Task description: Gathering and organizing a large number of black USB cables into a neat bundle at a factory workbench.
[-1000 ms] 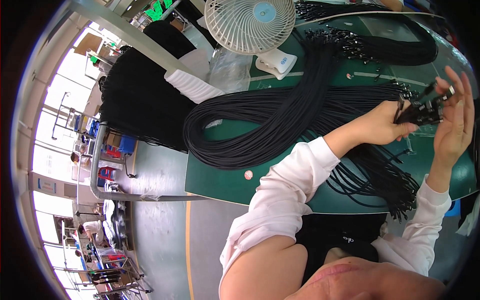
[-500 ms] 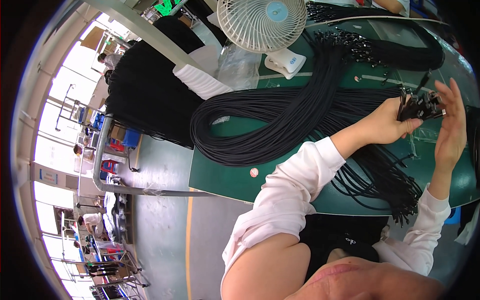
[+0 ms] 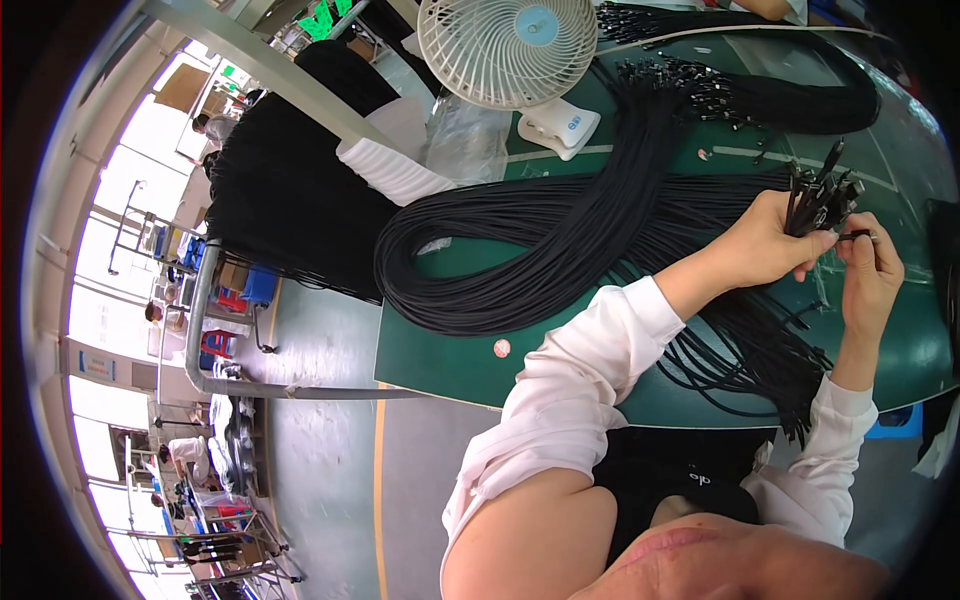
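Observation:
My left hand (image 3: 765, 243) is closed round a bunch of black cable ends (image 3: 822, 200), their plugs fanned out above the fist. Close beside it, my right hand (image 3: 872, 275) pinches one black cable plug (image 3: 858, 236) between thumb and fingertips; its bright tip points away from the bunch. Beneath the left forearm lies a long looped bundle of black cables (image 3: 480, 317) on the green table (image 3: 440, 365). More loose cable ends (image 3: 795, 405) hang over the table's near edge.
A white clip-on fan (image 3: 510, 50) stands at the back, with a clear plastic bag (image 3: 468, 140) and rolled white foam (image 3: 390, 172) to its left. Another cable bundle (image 3: 800, 110) lies at the far right. Black cables (image 3: 290, 200) hang in a mass beyond the left edge, above a metal rail (image 3: 300, 392).
My right hand has gone from open, fingers raised beside the bunch, to pinching a single plug lower down. The left hand keeps its hold on the bunch and has shifted slightly left.

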`<state>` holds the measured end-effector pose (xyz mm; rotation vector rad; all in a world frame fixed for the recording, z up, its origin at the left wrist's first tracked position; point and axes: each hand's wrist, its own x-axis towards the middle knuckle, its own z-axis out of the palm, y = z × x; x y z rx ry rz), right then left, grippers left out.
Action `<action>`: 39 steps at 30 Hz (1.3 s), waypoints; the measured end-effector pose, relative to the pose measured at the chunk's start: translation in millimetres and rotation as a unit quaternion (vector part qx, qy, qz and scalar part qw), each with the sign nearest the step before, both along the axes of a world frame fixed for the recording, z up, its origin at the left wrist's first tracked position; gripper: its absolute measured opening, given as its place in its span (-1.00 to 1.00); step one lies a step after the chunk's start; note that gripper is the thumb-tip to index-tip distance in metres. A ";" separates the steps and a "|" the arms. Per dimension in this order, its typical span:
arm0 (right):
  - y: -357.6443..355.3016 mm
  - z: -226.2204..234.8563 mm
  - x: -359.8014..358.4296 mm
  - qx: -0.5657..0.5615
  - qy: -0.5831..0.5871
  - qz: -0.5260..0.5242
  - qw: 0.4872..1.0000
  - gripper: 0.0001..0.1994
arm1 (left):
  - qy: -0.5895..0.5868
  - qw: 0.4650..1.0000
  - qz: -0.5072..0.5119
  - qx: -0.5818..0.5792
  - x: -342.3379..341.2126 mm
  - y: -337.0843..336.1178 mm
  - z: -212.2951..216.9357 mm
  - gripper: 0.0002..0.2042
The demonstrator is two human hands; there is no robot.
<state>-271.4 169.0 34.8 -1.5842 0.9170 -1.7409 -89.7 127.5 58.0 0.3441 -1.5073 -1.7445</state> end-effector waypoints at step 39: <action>3.9 -5.5 24.7 0.026 -0.258 0.021 0.966 -0.69 | 0.028 0.997 0.062 0.032 -15.5 -2.4 -15.1 -0.81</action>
